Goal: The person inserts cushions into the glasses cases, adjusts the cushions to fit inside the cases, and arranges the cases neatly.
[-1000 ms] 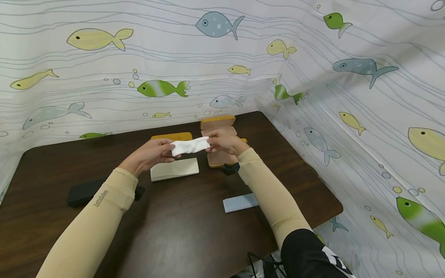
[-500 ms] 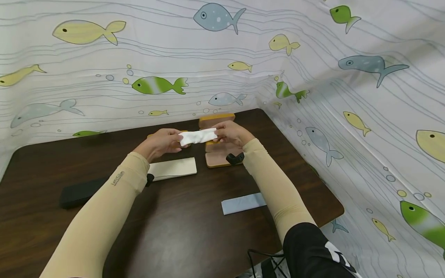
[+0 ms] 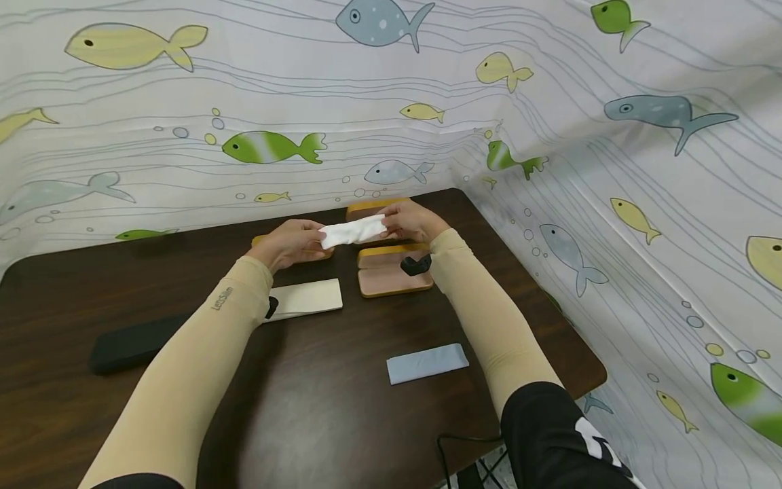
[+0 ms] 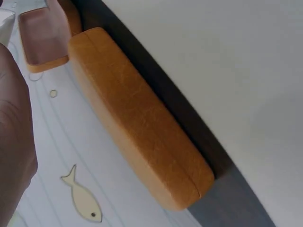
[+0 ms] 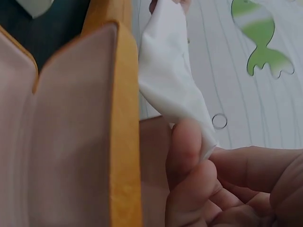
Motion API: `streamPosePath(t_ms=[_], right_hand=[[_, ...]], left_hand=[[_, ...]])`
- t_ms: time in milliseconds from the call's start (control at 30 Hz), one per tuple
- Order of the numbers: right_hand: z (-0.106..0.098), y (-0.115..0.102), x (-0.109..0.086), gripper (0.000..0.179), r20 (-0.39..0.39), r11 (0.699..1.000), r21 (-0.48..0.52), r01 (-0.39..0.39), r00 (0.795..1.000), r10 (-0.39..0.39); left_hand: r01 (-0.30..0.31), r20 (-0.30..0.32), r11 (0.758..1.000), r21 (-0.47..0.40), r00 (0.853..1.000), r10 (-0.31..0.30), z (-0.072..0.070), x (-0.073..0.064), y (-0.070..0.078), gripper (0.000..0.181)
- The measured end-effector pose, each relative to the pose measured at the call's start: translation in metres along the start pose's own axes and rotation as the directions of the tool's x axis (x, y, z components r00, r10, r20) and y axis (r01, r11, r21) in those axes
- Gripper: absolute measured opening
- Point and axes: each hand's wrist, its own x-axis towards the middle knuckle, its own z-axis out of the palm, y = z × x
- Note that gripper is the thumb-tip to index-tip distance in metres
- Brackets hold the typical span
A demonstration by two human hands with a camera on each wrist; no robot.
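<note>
A white folded cloth [image 3: 353, 231] is stretched between both hands above the back of the table. My left hand [image 3: 290, 243] pinches its left end, and my right hand [image 3: 413, 221] pinches the other. In the right wrist view, thumb and fingers [image 5: 189, 146] grip the cloth's near end. An open glasses case [image 3: 396, 280], orange outside and pink inside, lies just below the right hand. Behind the cloth stands another open case [image 3: 371, 210], partly hidden. A shut orange-brown glasses case [image 4: 142, 118] lies beside the left hand, mostly covered by it in the head view.
A cream folded cloth [image 3: 311, 297] lies in front of the left hand. Nearer the front is a light blue folded cloth [image 3: 427, 364]. A black case [image 3: 131, 345] sits left of the left forearm. A fish-print curtain [image 3: 275, 88] borders the table's back and right edges.
Both hands have moved slightly away and to the right with the white cloth, now over the rear open case. The front open case and blue cloth are less covered. The head view shifted a little.
</note>
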Motion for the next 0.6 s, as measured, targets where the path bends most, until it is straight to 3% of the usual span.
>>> streamPosePath(t_ms=[400, 600], right_hand=[[-0.006, -0.004, 0.030, 0.044, -0.026, 0.992, -0.104, -0.077, 0.997, 0.075], [-0.011, -0.008, 0.035, 0.046, -0.066, 0.969, -0.198, -0.146, 0.989, 0.135]], left_hand=[[0.050, -0.036, 0.999, -0.020, 0.998, -0.050, 0.002, 0.038, -0.001, 0.046], [0.038, 0.000, 0.998, -0.041, 0.999, -0.038, 0.007, 0.046, -0.002, 0.048]])
